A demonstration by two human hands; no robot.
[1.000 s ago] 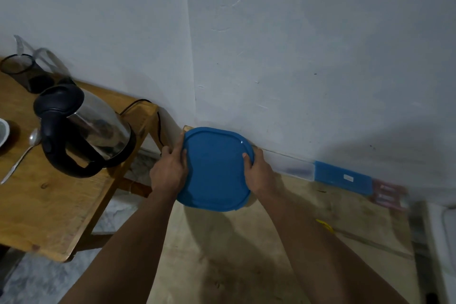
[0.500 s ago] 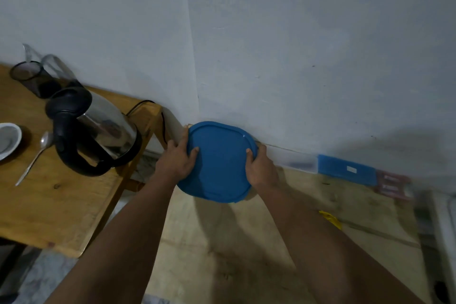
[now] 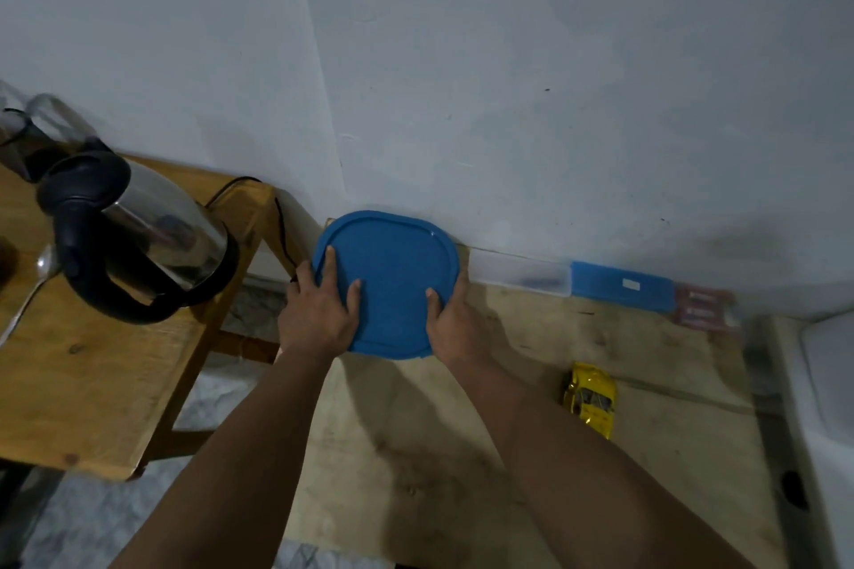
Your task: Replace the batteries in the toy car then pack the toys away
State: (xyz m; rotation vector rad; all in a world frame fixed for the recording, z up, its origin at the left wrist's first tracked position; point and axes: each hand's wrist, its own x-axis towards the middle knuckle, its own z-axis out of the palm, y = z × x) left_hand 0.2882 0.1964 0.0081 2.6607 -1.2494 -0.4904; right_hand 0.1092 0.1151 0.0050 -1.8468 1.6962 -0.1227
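Note:
A round blue container lid sits at the back left corner of the pale wooden table, against the wall. My left hand holds its left edge, with the thumb and a finger lying on top of the lid. My right hand grips its right edge, thumb on top and fingers round the side. What lies under the lid is hidden. A yellow toy car lies on the table to the right of my right forearm.
A steel kettle with a black handle stands on a lower wooden side table at the left, with a spoon beside it. Along the wall lie a clear and blue box and a battery pack.
The view has shifted and the yellow toy car has come fully into sight. My left hand's thumb and finger have slid further onto the lid's top. The lid stays in its corner.

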